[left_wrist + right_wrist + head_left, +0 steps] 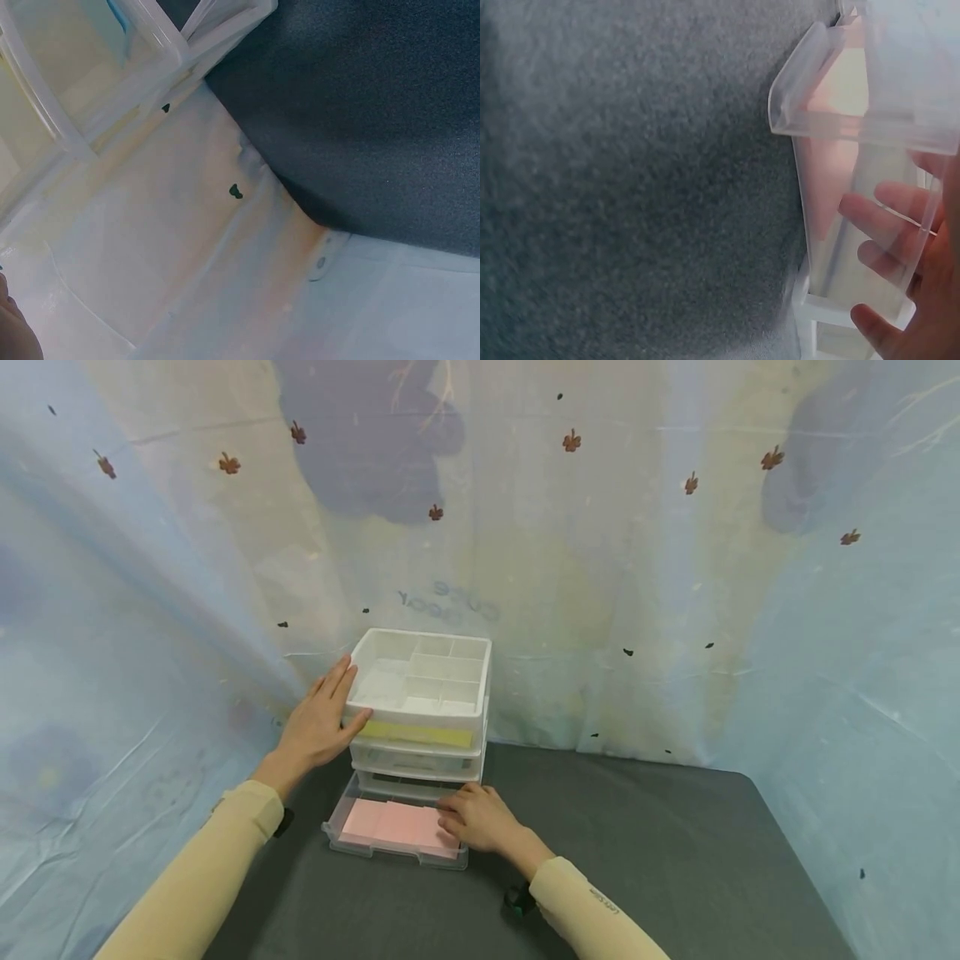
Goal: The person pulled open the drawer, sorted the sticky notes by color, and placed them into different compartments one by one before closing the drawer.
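Note:
A white desktop organizer [420, 717] with clear drawers stands on the dark table. Its bottom drawer [341, 839] is pulled out, and pink paper pieces [397, 822] lie in it. My left hand [318, 722] rests against the organizer's upper left side, fingers straight, thumb at the front edge; only a bit of the left hand [19, 330] shows in the left wrist view. Over the right end of the drawer is my right hand [480, 818], its fingers loosely bent and reaching inside. The right wrist view shows these spread fingers [885, 225] through the drawer's clear wall, pinching nothing.
The organizer's top tray [382, 681] is split into several compartments. Yellow paper [420, 733] shows in the upper drawer. A dark grey cloth [637, 843] covers the table, and a patterned curtain [600, 568] hangs behind and at both sides.

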Demonstrator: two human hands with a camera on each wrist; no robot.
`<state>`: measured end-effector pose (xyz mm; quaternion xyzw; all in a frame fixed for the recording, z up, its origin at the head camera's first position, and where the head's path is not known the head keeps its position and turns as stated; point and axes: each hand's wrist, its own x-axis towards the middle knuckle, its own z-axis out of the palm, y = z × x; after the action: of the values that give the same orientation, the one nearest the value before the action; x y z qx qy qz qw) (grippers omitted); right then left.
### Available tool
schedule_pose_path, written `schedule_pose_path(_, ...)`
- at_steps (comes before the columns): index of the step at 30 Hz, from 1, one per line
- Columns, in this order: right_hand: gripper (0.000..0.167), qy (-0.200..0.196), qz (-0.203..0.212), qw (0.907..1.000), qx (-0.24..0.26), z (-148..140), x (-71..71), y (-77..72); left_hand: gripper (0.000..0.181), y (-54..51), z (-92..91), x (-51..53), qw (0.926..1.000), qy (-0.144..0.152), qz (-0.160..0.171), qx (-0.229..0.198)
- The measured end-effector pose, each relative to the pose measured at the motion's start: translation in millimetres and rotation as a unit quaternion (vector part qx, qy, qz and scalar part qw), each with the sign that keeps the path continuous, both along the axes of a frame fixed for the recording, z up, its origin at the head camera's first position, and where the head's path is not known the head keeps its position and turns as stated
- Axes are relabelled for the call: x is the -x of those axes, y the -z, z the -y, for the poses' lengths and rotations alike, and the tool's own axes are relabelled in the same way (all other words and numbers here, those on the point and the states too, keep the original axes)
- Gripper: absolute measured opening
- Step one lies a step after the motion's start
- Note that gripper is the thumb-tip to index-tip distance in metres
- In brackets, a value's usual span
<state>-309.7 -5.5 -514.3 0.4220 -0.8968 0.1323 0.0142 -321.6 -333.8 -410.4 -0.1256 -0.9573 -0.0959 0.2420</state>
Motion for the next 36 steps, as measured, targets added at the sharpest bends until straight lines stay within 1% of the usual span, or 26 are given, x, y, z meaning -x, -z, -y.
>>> schedule_pose_path(3, 0.038, 0.001, 0.003, 1.0000, 0.003, -1, -2.0, -0.2, 0.085, 0.2, -0.1, -0.9, 1.0000, 0.002, -0.003, 0.000)
schedule_pose_path(6, 0.039, 0.001, 0.004, 0.9998, 0.019, -1, -3.7, -1.6, 0.085, 0.8, 0.2, -1.5, 1.0000, 0.000, -0.002, -0.001)
schedule_pose_path(8, 0.040, 0.001, 0.013, 0.9991, 0.040, -2, -5.4, -3.1, 0.085, 0.9, 0.4, -1.6, 1.0000, 0.001, 0.000, -0.001)
schedule_pose_path(11, 0.042, 0.005, 0.043, 0.9953, 0.087, -3, -9.7, -5.1, 0.086, 1.5, 0.6, -1.3, 1.0000, 0.000, 0.002, -0.001)
schedule_pose_path(12, 0.042, 0.006, 0.057, 0.9927, 0.106, -3, -11.5, -5.9, 0.086, 1.3, 0.6, -1.5, 1.0000, 0.001, 0.003, 0.000)
schedule_pose_path(14, 0.043, 0.007, 0.089, 0.9847, 0.150, -4, -16.0, -7.5, 0.086, 1.2, 0.6, -1.2, 1.0000, -0.001, 0.006, 0.001)
schedule_pose_path(17, 0.044, 0.007, 0.128, 0.9671, 0.220, -4, -24.1, -9.5, 0.086, 0.8, 0.6, -1.1, 1.0000, -0.002, 0.009, 0.002)
schedule_pose_path(18, 0.044, 0.008, 0.144, 0.9590, 0.244, -4, -27.5, -10.3, 0.086, 0.8, 0.7, -0.9, 1.0000, -0.002, 0.009, 0.003)
schedule_pose_path(22, 0.040, 0.017, 0.181, 0.9250, 0.334, -1, -43.2, -13.0, 0.086, 1.2, 0.9, -0.5, 1.0000, 0.001, 0.005, 0.002)
schedule_pose_path(24, 0.037, 0.023, 0.202, 0.9030, 0.378, 3, -52.2, -14.3, 0.086, 1.8, 1.0, -0.7, 1.0000, 0.002, 0.005, 0.001)
schedule_pose_path(27, 0.034, 0.025, 0.247, 0.8605, 0.445, 13, -64.8, -13.3, 0.087, 3.2, 1.3, -0.2, 1.0000, -0.001, 0.007, 0.003)
schedule_pose_path(30, 0.032, 0.021, 0.298, 0.8129, 0.500, 26, -76.3, -11.3, 0.087, 2.8, 1.5, -0.9, 1.0000, -0.002, 0.008, 0.004)
schedule_pose_path(31, 0.032, 0.021, 0.314, 0.7973, 0.515, 30, -80.1, -10.5, 0.087, 2.5, 1.3, -1.2, 0.9999, -0.003, 0.009, 0.004)
schedule_pose_path(34, 0.031, 0.024, 0.359, 0.7545, 0.549, 42, -91.2, -8.0, 0.086, 0.4, 0.4, -2.4, 0.9999, -0.005, 0.010, 0.005)
schedule_pose_path(36, 0.030, 0.032, 0.390, 0.7247, 0.567, 49, -98.3, -4.7, 0.086, -1.0, -0.5, -2.5, 0.9999, -0.006, 0.010, 0.006)
